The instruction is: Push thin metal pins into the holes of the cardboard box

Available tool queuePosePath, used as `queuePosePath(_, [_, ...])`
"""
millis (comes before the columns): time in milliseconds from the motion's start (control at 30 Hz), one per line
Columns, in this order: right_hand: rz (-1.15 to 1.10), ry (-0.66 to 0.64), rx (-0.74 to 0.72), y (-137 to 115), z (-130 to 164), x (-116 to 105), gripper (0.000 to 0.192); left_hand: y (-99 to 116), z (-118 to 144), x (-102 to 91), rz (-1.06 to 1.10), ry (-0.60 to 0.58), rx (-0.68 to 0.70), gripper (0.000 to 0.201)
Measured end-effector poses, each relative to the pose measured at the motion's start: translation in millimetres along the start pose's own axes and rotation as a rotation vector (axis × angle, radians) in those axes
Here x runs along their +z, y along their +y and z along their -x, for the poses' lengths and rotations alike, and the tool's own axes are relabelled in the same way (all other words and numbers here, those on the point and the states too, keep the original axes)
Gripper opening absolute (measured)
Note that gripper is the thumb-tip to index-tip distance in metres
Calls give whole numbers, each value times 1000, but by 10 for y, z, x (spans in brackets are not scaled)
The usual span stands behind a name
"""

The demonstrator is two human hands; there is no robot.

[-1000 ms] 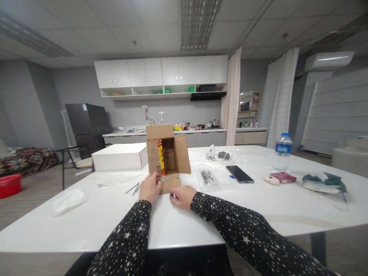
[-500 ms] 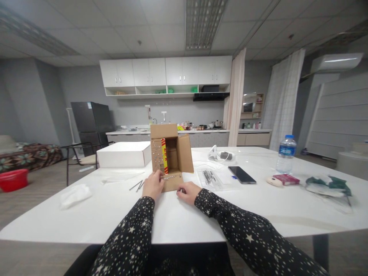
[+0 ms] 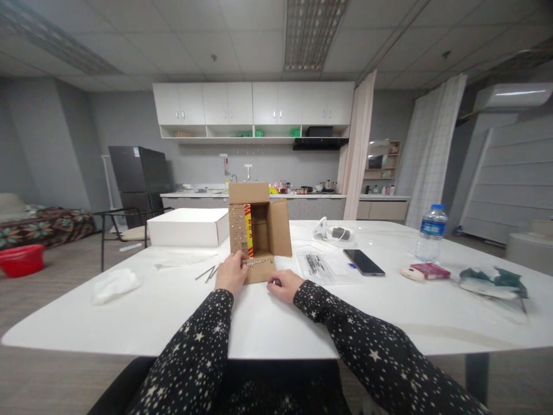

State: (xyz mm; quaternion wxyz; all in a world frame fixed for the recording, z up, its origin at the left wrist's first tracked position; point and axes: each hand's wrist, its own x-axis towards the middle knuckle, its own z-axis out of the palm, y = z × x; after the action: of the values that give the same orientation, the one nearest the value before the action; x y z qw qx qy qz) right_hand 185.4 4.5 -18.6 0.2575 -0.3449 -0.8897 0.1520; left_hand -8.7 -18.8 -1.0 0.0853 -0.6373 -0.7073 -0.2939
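An open cardboard box (image 3: pixel 280 227) stands on the table with its flaps folded out and its hollow inside facing me. Small shiny studs dot its left flap (image 3: pixel 237 226) and form a row on the front flap (image 3: pixel 261 275), which lies toward me. My left hand (image 3: pixel 232 273) rests at the left end of the front flap, fingers bent and pressed together; whatever is between the fingertips is too small to make out. Beside that flap's right corner, my right hand (image 3: pixel 286 286) is curled on its side, with a dark spot inside the fingers that I cannot identify.
Thin metal rods (image 3: pixel 208 273) lie left of my left hand, before a white box (image 3: pixel 188 226). To the right are a clear tray of small dark pieces (image 3: pixel 317 266), a phone (image 3: pixel 364 262), a water bottle (image 3: pixel 431 233) and a red packet (image 3: pixel 433 271). Crumpled white tissue (image 3: pixel 116 285) lies left.
The view has shifted slightly, so everything sits a little differently in the picture. Both hands stay at the front flap, with hardly any movement against the box.
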Motion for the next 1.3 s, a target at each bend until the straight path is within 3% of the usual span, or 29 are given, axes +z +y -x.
queuePosePath(1300, [-14,3,-20,41,-22,69,14,-40,-10,27,-8,38,15,19])
